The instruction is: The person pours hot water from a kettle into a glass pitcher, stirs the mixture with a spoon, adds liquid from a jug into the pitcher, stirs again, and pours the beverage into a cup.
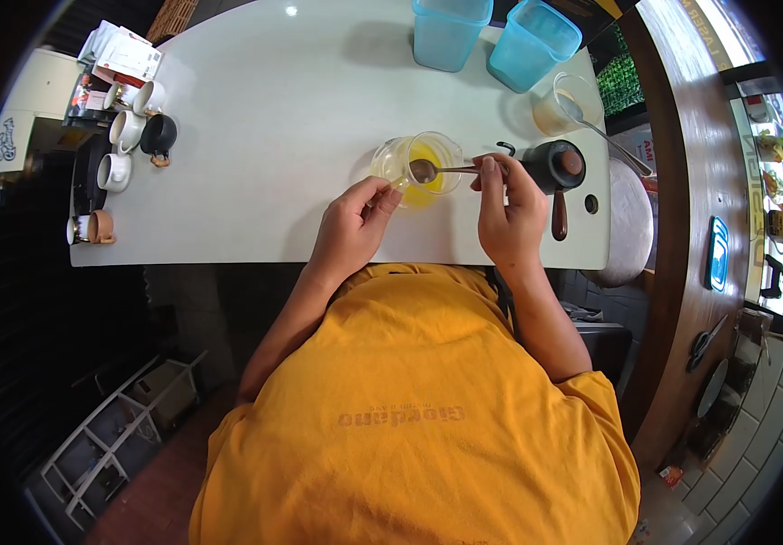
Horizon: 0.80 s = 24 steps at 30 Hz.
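A clear cup (448, 150) with yellow liquid in its bottom stands on the white table (255, 118), near the front edge. My left hand (355, 222) has its thumb and fingers closed on the near left side of the cup, at what looks like its handle. Between the fingers of my right hand (511, 207) is the handle of a metal spoon (424, 171), whose bowl is over or inside the cup. Whether the spoon touches the liquid is hard to tell. Right of my right hand stands a dark pot (541, 165) with a brown knob and handle.
Two blue containers (450, 36) stand at the back. A clear tub (550, 111) with a long spoon is at the right, near a round stool (629, 222). Several cups, among them a black cup (159, 133), and papers (128, 54) line the left side.
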### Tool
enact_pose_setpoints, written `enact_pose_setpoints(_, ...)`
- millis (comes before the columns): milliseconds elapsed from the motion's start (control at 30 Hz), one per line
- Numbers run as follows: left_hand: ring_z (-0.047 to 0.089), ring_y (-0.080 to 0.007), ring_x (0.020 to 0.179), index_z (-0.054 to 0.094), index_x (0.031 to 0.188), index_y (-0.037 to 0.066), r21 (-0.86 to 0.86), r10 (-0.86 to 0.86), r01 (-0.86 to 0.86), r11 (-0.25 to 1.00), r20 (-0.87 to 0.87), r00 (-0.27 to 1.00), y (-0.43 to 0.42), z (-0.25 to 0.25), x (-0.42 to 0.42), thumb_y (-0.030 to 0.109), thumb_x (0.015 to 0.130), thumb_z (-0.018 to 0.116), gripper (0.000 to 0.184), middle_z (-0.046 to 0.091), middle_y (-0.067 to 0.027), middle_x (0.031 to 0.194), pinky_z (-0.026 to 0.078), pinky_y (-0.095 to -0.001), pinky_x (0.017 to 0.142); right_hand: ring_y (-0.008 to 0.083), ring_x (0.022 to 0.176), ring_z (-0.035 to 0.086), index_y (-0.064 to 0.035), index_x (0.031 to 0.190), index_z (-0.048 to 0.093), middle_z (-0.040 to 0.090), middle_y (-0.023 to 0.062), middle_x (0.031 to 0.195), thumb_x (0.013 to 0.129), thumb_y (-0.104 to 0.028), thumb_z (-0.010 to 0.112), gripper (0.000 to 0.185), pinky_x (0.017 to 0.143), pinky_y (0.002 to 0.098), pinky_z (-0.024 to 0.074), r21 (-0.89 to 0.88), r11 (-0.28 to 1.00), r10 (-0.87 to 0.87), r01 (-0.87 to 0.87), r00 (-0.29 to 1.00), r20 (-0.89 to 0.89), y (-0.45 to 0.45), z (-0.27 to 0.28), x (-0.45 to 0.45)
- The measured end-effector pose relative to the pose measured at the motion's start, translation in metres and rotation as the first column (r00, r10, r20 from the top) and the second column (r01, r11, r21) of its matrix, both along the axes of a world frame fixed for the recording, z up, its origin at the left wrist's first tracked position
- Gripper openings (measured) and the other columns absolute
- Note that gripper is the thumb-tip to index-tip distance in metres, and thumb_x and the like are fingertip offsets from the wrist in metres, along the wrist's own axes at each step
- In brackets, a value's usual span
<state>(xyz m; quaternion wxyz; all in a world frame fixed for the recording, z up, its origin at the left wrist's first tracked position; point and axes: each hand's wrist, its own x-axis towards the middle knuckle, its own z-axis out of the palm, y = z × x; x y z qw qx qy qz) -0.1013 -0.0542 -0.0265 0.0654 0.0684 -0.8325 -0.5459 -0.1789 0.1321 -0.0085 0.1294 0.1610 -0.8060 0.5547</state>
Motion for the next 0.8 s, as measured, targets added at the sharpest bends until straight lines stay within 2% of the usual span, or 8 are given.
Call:
enact_pose_setpoints(33, 0.043, -0.0109, 0.056, 0.059, 0.094, 0.0, -0.002, 0.005, -0.005, 1.0, 0.021, 1.0, -0.001, 0.0, 0.0, 0.024, 0.095, 0.059, 0.023, 0.054, -0.0051, 0.066, 0.039, -0.0257, 0.053, 0.0197, 0.061, 0.058, -0.0008, 0.092, 0.064, 0.064, 0.0082, 0.073, 0.085, 0.0, 0.06, 0.008, 0.062, 0.0301, 0.0437, 0.043, 0.999, 0.03, -0.025, 0.992, -0.121, 0.002, 0.009, 0.002)
enact_pose_setpoints(67, 0.042, -0.01, 0.056, 0.058, 0.093, 0.001, -0.003, 0.009, -0.009, 1.0, 0.041, 0.999, -0.001, 0.0, 0.001, 0.025, 0.096, 0.057, 0.024, 0.051, -0.0043, 0.064, 0.038, -0.0253, 0.053, 0.0197, 0.061, 0.058, -0.0008, 0.092, 0.064, 0.064, 0.0082, 0.073, 0.085, 0.0, 0.06, 0.008, 0.062, 0.0301, 0.0437, 0.044, 0.999, 0.03, -0.025, 0.992, -0.121, 0.006, 0.014, 0.004)
enact_pose_setpoints(133, 0.041, -0.0093, 0.056, 0.057, 0.092, 0.001, 0.029, 0.011, -0.013, 1.0, 0.07, 0.997, -0.003, 0.0, 0.001, 0.026, 0.097, 0.056, 0.025, 0.049, -0.0032, 0.064, 0.037, -0.0249, 0.054, 0.02, 0.065, 0.056, -0.0022, 0.091, 0.064, 0.063, 0.0064, 0.078, 0.08, 0.004, 0.061, 0.013, 0.062, 0.0299, 0.0392, 0.235, 0.967, 0.183, -0.101, 0.916, -0.356, 0.015, 0.021, 0.005)
enact_pose_setpoints(267, 0.037, -0.0073, 0.058, 0.054, 0.089, 0.002, 0.125, 0.027, -0.036, 0.992, 0.073, 0.997, -0.006, -0.008, 0.002, 0.027, 0.098, 0.052, 0.026, 0.042, 0.0, 0.062, 0.034, -0.0243, 0.054, 0.0203, 0.067, 0.056, -0.0035, 0.094, 0.066, 0.061, 0.005, 0.078, 0.07, 0.004, 0.064, 0.024, 0.062, 0.0309, 0.0356, 0.249, 0.96, 0.254, -0.128, 0.769, -0.587, 0.024, 0.014, 0.007)
enact_pose_setpoints(433, 0.033, -0.0065, 0.058, 0.051, 0.086, 0.002, 0.182, 0.025, -0.039, 0.982, 0.079, 0.997, -0.01, -0.015, 0.001, 0.026, 0.099, 0.05, 0.028, 0.038, 0.0013, 0.061, 0.032, -0.0248, 0.053, 0.0206, 0.067, 0.056, -0.0032, 0.094, 0.066, 0.061, 0.0056, 0.078, 0.069, 0.002, 0.065, 0.026, 0.064, 0.0312, 0.0361, 0.214, 0.968, 0.235, -0.131, 0.772, -0.591, 0.028, -0.004, 0.012)
enact_pose_setpoints(500, 0.032, -0.0064, 0.058, 0.051, 0.084, 0.002, 0.183, 0.016, -0.029, 0.983, 0.073, 0.997, -0.01, -0.019, 0.002, 0.026, 0.1, 0.049, 0.029, 0.037, 0.0018, 0.061, 0.031, -0.0248, 0.053, 0.021, 0.067, 0.056, -0.0028, 0.094, 0.066, 0.062, 0.0064, 0.078, 0.068, 0.003, 0.063, 0.027, 0.064, 0.0311, 0.0363, 0.104, 0.988, 0.156, -0.116, 0.751, -0.641, 0.029, -0.006, 0.018)
enact_pose_setpoints(567, 0.031, -0.0061, 0.059, 0.05, 0.084, 0.002, 0.277, 0.004, -0.025, 0.96, 0.079, 0.997, -0.009, -0.023, 0.001, 0.026, 0.1, 0.048, 0.029, 0.036, 0.0024, 0.061, 0.03, -0.0244, 0.053, 0.0209, 0.067, 0.056, -0.0026, 0.094, 0.065, 0.062, 0.0067, 0.078, 0.068, 0.005, 0.062, 0.027, 0.065, 0.0311, 0.0363, 0.117, 0.989, 0.147, -0.095, 0.769, -0.622, 0.031, -0.007, 0.022)
enact_pose_setpoints(800, 0.032, -0.0053, 0.06, 0.049, 0.083, 0.003, 0.335, -0.049, 0.024, 0.942, 0.066, 0.997, -0.008, -0.026, -0.003, 0.026, 0.1, 0.047, 0.029, 0.037, 0.0034, 0.064, 0.03, -0.0236, 0.054, 0.0208, 0.068, 0.056, -0.0022, 0.096, 0.065, 0.063, 0.0074, 0.081, 0.072, 0.007, 0.059, 0.027, 0.065, 0.0312, 0.0365, 0.064, 0.996, 0.087, -0.06, 0.757, -0.648, 0.031, -0.012, 0.03)
